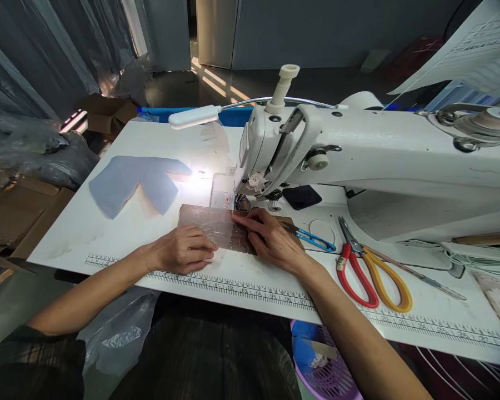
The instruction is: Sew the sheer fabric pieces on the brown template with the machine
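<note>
A thin, shiny sheet (208, 222), pale and see-through on its left and brown on its right, lies under the sewing machine's needle area (238, 203). My left hand (187, 250) is closed at the sheet's lower left edge, with its fingers curled together and the thumb mostly hidden. Flat on the brown part lies my right hand (270, 236), fingers apart and the index finger stretched toward the presser foot. Just right of that hand are blue thread snips (315, 240), their tips over the brown material.
Red-and-yellow-handled scissors (373, 272) and a thin pointed tool (433, 282) lie at the right. A grey-blue cut piece (137, 178) lies at the left. The white sewing machine (358, 150) spans the table's back right. A purple basket (327, 369) stands below the front edge.
</note>
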Demonstrator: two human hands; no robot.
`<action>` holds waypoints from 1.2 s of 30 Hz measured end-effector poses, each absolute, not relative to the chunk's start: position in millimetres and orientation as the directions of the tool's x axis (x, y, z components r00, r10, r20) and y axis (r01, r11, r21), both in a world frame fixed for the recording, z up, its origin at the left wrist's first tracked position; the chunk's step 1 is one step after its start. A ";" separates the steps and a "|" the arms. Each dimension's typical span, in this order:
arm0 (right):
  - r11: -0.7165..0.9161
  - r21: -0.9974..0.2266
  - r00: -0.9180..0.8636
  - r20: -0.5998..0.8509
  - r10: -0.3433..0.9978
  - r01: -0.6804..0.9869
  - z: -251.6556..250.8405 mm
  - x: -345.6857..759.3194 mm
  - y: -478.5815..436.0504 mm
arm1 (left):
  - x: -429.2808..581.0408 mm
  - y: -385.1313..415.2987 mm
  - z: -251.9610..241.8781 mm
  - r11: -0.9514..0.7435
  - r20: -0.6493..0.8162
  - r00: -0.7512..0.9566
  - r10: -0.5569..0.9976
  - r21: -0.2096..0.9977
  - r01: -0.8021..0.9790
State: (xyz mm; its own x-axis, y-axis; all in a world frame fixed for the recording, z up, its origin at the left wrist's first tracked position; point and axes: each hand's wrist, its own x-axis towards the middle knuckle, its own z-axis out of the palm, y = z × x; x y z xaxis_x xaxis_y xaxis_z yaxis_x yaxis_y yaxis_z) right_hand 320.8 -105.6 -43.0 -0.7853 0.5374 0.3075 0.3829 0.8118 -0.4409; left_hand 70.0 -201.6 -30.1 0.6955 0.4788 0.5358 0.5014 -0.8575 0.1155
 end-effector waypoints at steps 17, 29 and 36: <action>0.892 -0.319 -0.824 0.370 0.429 0.321 -41.8 321.4 -109.0 | 71.6 -181.8 -13.3 -0.783 0.546 0.593 0.592 0.214 0.584; 0.884 -0.340 -0.827 0.353 0.437 0.322 -41.1 320.6 -108.4 | 46.5 -116.3 -11.5 -0.712 0.104 0.706 0.700 0.034 0.701; 0.881 -0.333 -0.823 0.351 0.447 0.337 -42.9 319.6 -109.8 | 67.2 -134.9 -16.1 -0.716 0.252 0.691 0.677 0.006 0.698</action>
